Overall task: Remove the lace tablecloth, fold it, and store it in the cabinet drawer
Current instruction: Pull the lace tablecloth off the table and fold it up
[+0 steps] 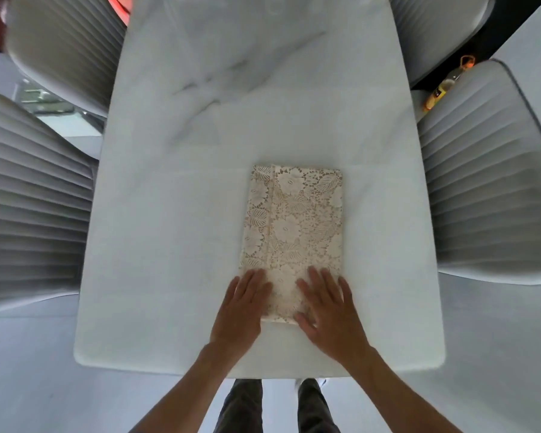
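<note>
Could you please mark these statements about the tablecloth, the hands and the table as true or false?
1. The tablecloth lies spread over the whole table. False: it is folded into a narrow rectangle near the person's end.
2. Both hands rest flat on the near end of the cloth. True: the left hand and the right hand lie on it with fingers straight.
3. The right hand is lifting the cloth off the table. False: the cloth lies flat on the table.
4. Chairs stand on both sides of the table. True: one chair is on the left, another chair on the right.
5. A drawer stands open beside the cloth. False: no drawer is in view.
</note>
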